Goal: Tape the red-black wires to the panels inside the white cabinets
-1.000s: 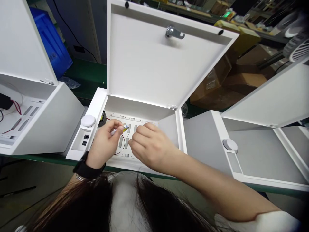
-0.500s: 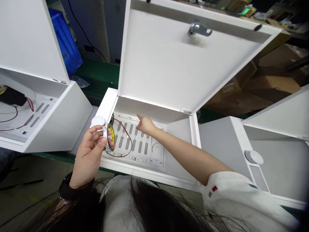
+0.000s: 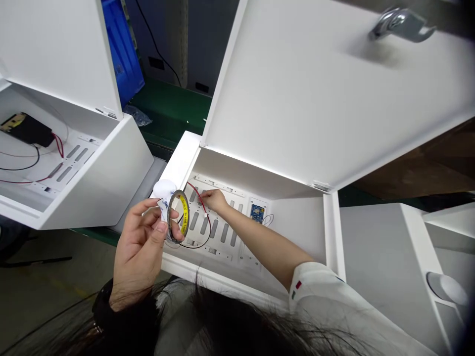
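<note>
A thin roll of tape (image 3: 184, 212) with a yellow inner core is in my left hand (image 3: 143, 242), its fingers closed around the near side and a white backing piece (image 3: 163, 207) by the fingertips. Inside the open white metal box (image 3: 336, 237), my right hand (image 3: 215, 201) is low over the slotted floor plate (image 3: 222, 232). Its fingers look drawn together beside a red wire (image 3: 198, 192); whether they touch the wire or hold anything is unclear. A small blue circuit board (image 3: 257, 213) lies on the plate right of my forearm.
The box's lid (image 3: 297, 94), fitted with a metal lock (image 3: 399, 24), stands raised. To the left, another open white box (image 3: 100, 173) contains a black wired pack (image 3: 27, 129). A blue bin (image 3: 122, 54) stands behind on the green bench (image 3: 174, 109). Another box (image 3: 374, 252) stands right.
The view has shifted closer and leftward. My right hand has moved left over the plate toward the red wire, its pointing finger drawn in. The circuit board now shows. My left hand still holds the tape.
</note>
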Demonstrator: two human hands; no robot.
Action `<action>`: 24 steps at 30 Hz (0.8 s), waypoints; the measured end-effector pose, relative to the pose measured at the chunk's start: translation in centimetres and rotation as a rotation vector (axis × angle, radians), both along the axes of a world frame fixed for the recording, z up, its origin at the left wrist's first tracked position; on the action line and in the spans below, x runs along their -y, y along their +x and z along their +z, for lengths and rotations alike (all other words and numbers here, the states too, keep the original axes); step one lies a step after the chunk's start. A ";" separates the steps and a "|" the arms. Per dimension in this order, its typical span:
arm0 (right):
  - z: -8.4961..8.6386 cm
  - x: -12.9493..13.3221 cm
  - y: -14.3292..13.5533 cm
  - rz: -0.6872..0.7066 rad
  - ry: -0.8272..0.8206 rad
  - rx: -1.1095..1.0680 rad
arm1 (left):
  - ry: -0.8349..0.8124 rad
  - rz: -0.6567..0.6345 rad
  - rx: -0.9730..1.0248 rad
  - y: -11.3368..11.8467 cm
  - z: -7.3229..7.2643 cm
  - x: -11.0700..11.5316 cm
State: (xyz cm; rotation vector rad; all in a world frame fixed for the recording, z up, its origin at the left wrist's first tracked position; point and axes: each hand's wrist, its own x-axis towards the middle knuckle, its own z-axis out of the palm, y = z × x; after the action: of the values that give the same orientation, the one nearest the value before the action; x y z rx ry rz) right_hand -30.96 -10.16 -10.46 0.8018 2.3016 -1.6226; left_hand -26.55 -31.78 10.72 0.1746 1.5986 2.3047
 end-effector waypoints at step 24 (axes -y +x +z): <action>-1.1 2.6 1.5 0.269 0.320 -0.136 | -0.072 0.026 0.032 0.1 1.0 -0.3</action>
State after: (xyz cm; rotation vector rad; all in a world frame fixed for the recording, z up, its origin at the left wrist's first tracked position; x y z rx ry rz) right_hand -29.42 -12.73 -11.56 0.4219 2.6709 -1.2490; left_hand -26.48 -31.43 11.71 0.0996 1.6745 2.2537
